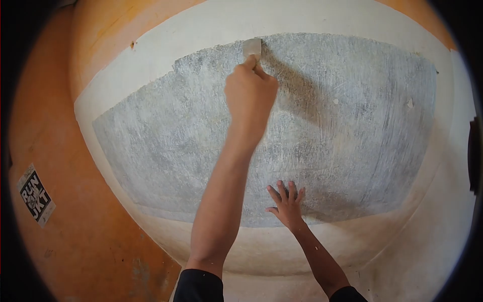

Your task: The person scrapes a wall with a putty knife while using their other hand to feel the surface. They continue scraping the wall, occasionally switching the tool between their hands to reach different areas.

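Note:
My left hand (pixel 250 93) is raised high, its fingers closed round a small flat scraper (pixel 252 47). The scraper's blade lies at the upper edge of a large grey, rough patch (pixel 201 136) on the wall, where the grey meets the white surface (pixel 211 25). Its handle is mostly hidden in my fingers. Lower and to the right, my right hand (pixel 288 205) rests on the bottom part of the grey patch, fingers spread and palm towards the wall, holding nothing.
An orange wall (pixel 65 136) stands at the left, with a black and white sticker (pixel 36 196) on it. Small pale flakes (pixel 410 103) show on the right of the grey patch. A dark object (pixel 474 156) is at the far right edge.

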Available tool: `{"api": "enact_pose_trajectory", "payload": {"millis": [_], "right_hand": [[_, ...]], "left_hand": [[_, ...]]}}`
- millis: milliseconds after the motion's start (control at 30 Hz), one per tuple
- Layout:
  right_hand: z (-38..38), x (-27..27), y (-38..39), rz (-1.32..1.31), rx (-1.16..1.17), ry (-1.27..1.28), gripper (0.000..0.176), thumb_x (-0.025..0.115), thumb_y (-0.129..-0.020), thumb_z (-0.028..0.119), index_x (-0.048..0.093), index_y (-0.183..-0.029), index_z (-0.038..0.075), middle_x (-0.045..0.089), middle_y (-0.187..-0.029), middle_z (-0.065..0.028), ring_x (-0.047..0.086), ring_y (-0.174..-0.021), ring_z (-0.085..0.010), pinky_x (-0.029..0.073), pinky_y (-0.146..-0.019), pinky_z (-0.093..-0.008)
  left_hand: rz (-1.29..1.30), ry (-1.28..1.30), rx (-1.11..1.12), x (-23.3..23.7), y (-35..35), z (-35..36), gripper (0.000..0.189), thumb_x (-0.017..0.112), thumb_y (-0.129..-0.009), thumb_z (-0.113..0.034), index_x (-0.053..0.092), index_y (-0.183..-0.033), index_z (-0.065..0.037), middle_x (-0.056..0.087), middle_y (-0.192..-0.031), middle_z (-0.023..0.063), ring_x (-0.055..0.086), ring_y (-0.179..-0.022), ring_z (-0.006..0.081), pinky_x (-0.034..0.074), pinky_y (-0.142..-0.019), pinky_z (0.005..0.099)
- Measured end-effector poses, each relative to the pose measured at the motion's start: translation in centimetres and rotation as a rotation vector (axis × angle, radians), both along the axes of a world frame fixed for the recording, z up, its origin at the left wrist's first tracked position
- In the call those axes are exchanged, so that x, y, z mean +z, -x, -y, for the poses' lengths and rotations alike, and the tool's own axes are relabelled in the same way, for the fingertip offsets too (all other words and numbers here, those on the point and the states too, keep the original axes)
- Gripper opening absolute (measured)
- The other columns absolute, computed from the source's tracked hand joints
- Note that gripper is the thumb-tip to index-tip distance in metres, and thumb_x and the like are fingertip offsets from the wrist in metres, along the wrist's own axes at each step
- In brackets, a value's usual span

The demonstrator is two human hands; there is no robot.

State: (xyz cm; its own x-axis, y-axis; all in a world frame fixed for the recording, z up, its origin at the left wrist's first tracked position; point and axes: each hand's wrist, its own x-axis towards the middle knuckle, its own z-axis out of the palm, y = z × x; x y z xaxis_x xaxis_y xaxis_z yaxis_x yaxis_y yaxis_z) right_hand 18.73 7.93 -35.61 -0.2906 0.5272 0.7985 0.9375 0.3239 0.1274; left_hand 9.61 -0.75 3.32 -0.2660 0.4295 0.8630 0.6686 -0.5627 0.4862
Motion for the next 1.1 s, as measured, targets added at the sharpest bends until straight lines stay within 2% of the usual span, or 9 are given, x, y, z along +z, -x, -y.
{"api": "enact_pose_trajectory", "payload": {"millis": [167,300,367,467,567,867,933,1067,1100], "right_hand": [[0.0,-0.3,0.1,0.016,-0.01,-0.019,0.098,0.071,-0.071,0.069,0.029,-0.156,0.042,0.019,-0.165,0.0007,0.017,-0.149,-0.0365,0.02,-0.108,-0.076],[0.0,-0.2,0.1,0.02,0.0,0.031,0.097,0.07,-0.072,0.07,0.029,-0.156,0.042,0.019,-0.165,0.0002,0.018,-0.149,-0.037,0.02,-0.108,-0.0759],[0.0,-0.2,-0.1,0.046,0.023,0.014,0.094,0.07,-0.076,0.067,0.031,-0.156,0.035,0.017,-0.164,-0.0083,0.013,-0.147,-0.0457,0.013,-0.105,-0.0808],[-0.4,-0.5,-0.1,0.042,0.043,-0.014,0.097,0.07,-0.076,0.068,0.03,-0.157,0.034,0.015,-0.165,-0.0098,0.014,-0.147,-0.0467,0.015,-0.104,-0.0806],[0.1,-0.1,0.0,0.038,-0.024,-0.042,0.097,0.069,-0.073,0.07,0.03,-0.156,0.039,0.02,-0.165,-0.0022,0.02,-0.147,-0.0383,0.02,-0.108,-0.0753],[-0.2,-0.4,0.0,-0.006,0.012,0.015,0.088,0.064,-0.08,0.069,0.033,-0.155,0.036,0.02,-0.165,-0.0055,0.021,-0.145,-0.0443,0.019,-0.103,-0.0799],[0.1,-0.3,-0.1,-0.002,0.017,0.056,0.087,0.063,-0.081,0.069,0.033,-0.156,0.035,0.02,-0.165,-0.0072,0.02,-0.145,-0.0461,0.018,-0.103,-0.0802],[0.6,0.3,0.0,-0.018,0.007,0.187,0.083,0.062,-0.084,0.066,0.035,-0.155,0.032,0.018,-0.165,-0.0119,0.016,-0.145,-0.0507,0.013,-0.104,-0.0812],[0.7,0.3,0.1,-0.037,0.019,0.211,0.084,0.062,-0.085,0.065,0.035,-0.155,0.028,0.016,-0.165,-0.0146,0.012,-0.146,-0.0524,0.007,-0.105,-0.0816]], "left_hand": [[-0.098,-0.042,0.096,-0.6,0.4,-0.6,0.034,0.056,-0.094,-0.015,0.069,-0.123,-0.001,0.071,-0.073,0.0225,0.068,-0.057,0.0262,0.05,-0.055,0.037],[-0.04,-0.031,0.013,-0.1,1.0,-0.9,0.035,0.054,-0.096,-0.018,0.069,-0.124,-0.002,0.071,-0.075,0.0233,0.069,-0.061,0.0315,0.052,-0.06,0.0398],[-0.077,-0.072,0.04,-0.9,1.1,-1.3,0.035,0.054,-0.096,-0.018,0.069,-0.123,-0.002,0.071,-0.077,0.0234,0.069,-0.062,0.031,0.052,-0.06,0.0393],[-0.042,0.08,-0.031,0.3,1.9,0.0,0.034,0.054,-0.096,-0.016,0.069,-0.123,-0.002,0.071,-0.078,0.0231,0.07,-0.062,0.0302,0.051,-0.06,0.0392],[-0.092,-0.06,0.043,-0.5,2.1,-1.5,0.034,0.055,-0.096,-0.016,0.069,-0.123,-0.002,0.071,-0.076,0.0228,0.07,-0.062,0.0294,0.051,-0.059,0.0395],[-0.122,-0.057,-0.009,-0.1,5.1,-0.2,0.034,0.056,-0.096,-0.018,0.069,-0.122,0.0,0.07,-0.085,0.0285,0.07,-0.075,0.041,0.053,-0.068,0.0425],[-0.139,-0.001,-0.031,-2.4,7.7,1.2,0.036,0.057,-0.096,-0.02,0.067,-0.125,0.0,0.07,-0.089,0.0296,0.072,-0.08,0.0386,0.054,-0.071,0.0428],[-0.112,0.01,0.047,-6.4,15.6,0.1,0.036,0.055,-0.102,-0.021,0.063,-0.135,-0.007,0.073,-0.082,0.0207,0.071,-0.073,0.0259,0.052,-0.068,0.0388],[-0.023,0.208,0.131,-5.8,17.1,1.0,0.034,0.056,-0.103,-0.022,0.064,-0.134,-0.01,0.073,-0.081,0.0178,0.07,-0.07,0.0233,0.051,-0.065,0.0375]]}}
